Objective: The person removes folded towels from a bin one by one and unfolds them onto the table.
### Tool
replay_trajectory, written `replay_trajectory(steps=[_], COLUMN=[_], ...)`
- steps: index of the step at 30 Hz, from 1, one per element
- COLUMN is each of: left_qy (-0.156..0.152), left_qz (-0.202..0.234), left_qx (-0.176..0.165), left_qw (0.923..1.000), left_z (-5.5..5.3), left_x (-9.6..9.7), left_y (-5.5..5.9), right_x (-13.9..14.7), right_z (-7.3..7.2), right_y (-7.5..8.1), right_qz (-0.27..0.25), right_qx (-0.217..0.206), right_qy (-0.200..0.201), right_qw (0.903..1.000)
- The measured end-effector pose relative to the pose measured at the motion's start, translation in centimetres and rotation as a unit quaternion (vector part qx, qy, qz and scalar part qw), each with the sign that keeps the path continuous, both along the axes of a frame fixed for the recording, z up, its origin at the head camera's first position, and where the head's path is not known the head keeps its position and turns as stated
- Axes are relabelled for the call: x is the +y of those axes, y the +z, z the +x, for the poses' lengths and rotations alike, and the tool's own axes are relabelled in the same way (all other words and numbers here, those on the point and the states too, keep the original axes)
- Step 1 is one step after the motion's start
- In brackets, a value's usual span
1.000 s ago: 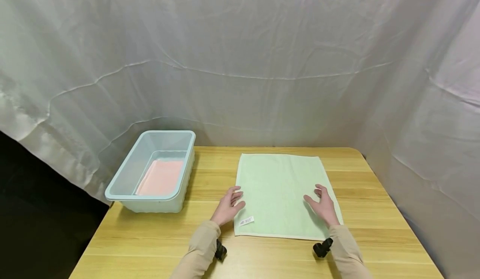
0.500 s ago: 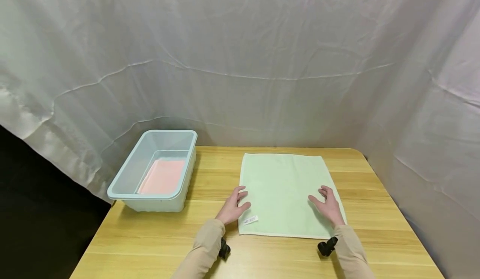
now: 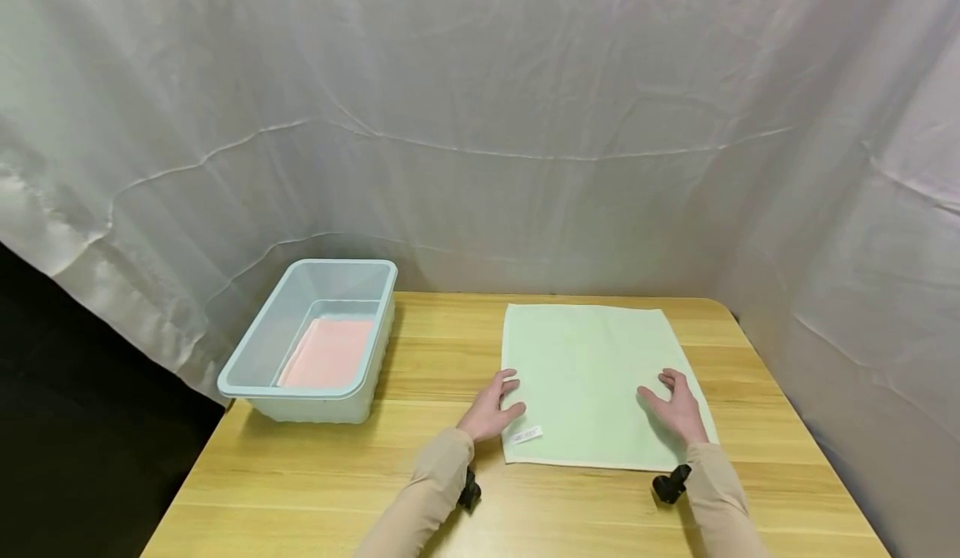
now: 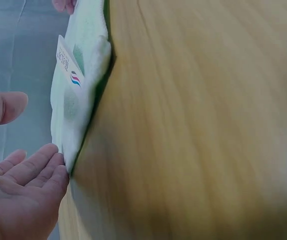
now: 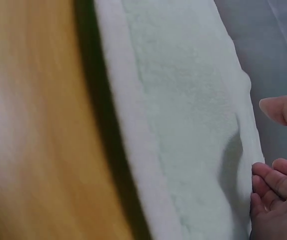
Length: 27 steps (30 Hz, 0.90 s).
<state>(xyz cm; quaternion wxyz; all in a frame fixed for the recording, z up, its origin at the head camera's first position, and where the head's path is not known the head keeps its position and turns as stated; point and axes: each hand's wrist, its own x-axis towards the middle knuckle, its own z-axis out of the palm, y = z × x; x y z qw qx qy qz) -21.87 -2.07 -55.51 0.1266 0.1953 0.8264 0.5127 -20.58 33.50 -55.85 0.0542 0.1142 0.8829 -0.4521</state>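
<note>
A pale green towel [image 3: 592, 375] with a white edge lies spread flat on the table, a small white label [image 3: 527, 435] near its front left corner. At the towel's left edge is my left hand [image 3: 491, 408], thumb apart from the fingers. The left wrist view shows those fingertips [image 4: 58, 165] right at the towel's border. On the towel's right part rests my right hand [image 3: 677, 408], its thumb also spread away. In the right wrist view, the fingers [image 5: 271, 182] meet the towel surface without curling round it.
A light blue plastic bin [image 3: 300, 393] stands at the table's left side, with a folded pink cloth [image 3: 327, 354] in it. Grey curtains [image 3: 525, 208] hang behind and right of the wooden table [image 3: 300, 491]. Each wrist carries a small black camera [image 3: 672, 485].
Both hands have moved right, and the towel has slid right with them across the table, farther from the bin. The view has also shifted slightly. The bin and pink cloth stay in place.
</note>
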Motion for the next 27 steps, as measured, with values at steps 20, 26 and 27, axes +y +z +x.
replay_trajectory(steps=[20, 26, 27], left_qy=[-0.025, -0.019, -0.017], left_qz=[-0.001, -0.002, -0.009], left_qx=[0.001, 0.011, 0.016], left_qw=[0.9997, 0.9998, 0.9997], left_z=[-0.7, -0.6, -0.5], left_x=[4.5, 4.8, 4.8], left_y=[-0.4, -0.4, -0.4], right_x=[4.2, 4.0, 3.9], right_z=[-1.0, -0.7, -0.5], right_y=[-0.2, 0.2, 0.2], right_qz=[0.031, 0.029, 0.031], right_qx=[0.011, 0.017, 0.022], right_qy=[-0.017, -0.027, -0.032], right_qw=[0.9993, 0.9991, 0.9988])
